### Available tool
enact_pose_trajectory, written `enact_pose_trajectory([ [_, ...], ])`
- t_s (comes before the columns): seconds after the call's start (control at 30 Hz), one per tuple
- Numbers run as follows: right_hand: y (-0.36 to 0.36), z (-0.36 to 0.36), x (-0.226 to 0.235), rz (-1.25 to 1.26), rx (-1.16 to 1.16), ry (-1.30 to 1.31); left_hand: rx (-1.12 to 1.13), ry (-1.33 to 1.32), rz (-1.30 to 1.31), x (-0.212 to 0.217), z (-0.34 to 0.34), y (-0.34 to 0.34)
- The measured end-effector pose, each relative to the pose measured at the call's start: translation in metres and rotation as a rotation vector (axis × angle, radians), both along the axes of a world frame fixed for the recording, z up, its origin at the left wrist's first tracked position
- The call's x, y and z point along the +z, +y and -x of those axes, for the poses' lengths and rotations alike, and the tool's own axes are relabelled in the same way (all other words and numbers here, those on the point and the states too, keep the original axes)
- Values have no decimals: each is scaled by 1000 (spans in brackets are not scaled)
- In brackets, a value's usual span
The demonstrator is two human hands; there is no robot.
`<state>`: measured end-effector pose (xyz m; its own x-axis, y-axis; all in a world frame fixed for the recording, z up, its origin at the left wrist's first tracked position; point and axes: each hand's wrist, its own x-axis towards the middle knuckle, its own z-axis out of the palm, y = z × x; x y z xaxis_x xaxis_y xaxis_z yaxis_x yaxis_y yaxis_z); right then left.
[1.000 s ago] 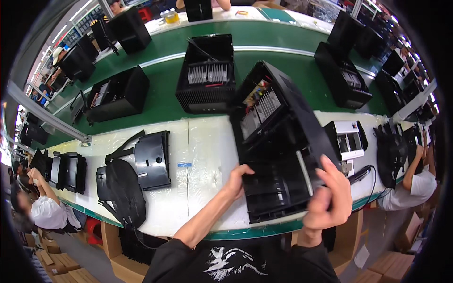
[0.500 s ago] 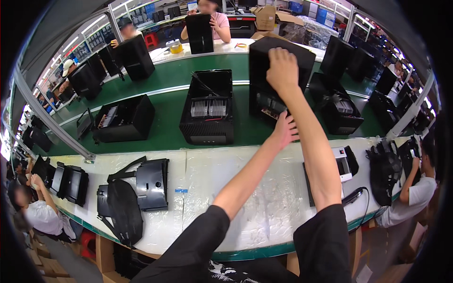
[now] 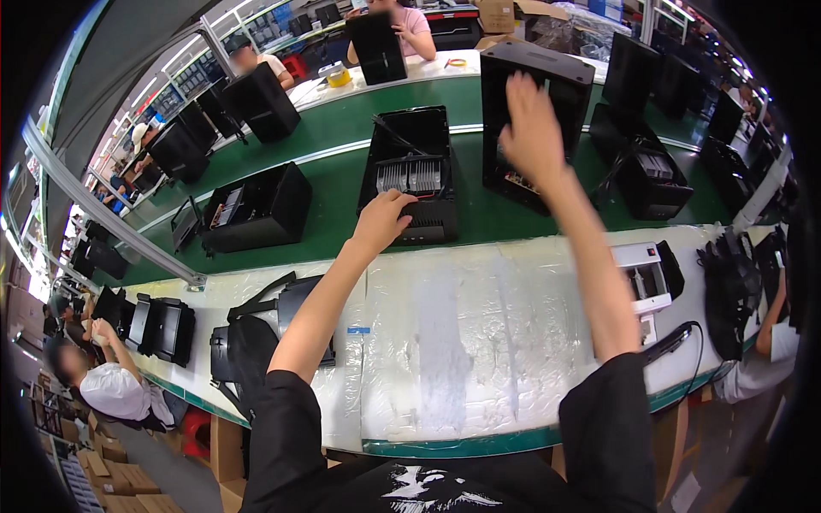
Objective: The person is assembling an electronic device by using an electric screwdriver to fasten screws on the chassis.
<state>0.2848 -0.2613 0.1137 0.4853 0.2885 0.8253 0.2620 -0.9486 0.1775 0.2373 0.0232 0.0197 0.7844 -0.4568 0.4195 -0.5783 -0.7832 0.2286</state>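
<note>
Two black computer cases are reached for on the green conveyor belt [image 3: 333,171].

The left hand [image 3: 382,221] is curled over the near edge of an open, flat-lying black metal case [image 3: 415,171], in which ribbed grey parts are seen just beyond the fingers. The right hand [image 3: 532,128] is spread open, with its palm laid flat on the upright black case [image 3: 530,103]; nothing is gripped by it. A white worktop [image 3: 479,342] covered with wrinkled clear film is seen below both forearms. Compared with half a second ago, the right hand is lower on the upright case, and the left hand has been moved from this case to the flat one.
</note>
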Motion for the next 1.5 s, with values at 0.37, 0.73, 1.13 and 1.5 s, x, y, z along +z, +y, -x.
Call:
enact_pose_trajectory([
  [0.37, 69, 228, -221, -525, 121, 588, -19, 54, -80, 27, -32, -19],
  [0.73, 47, 227, -222, -1584, 380, 555, -259, 270, -113, 49, 157, -24],
  [1.13, 70, 181, -82, -1077, 681, 632, -31, 165, 397, 8, 323, -43],
  [1.5, 145, 86, -110, 314, 185, 1428, -47, 23, 383, -8, 331, -47],
])
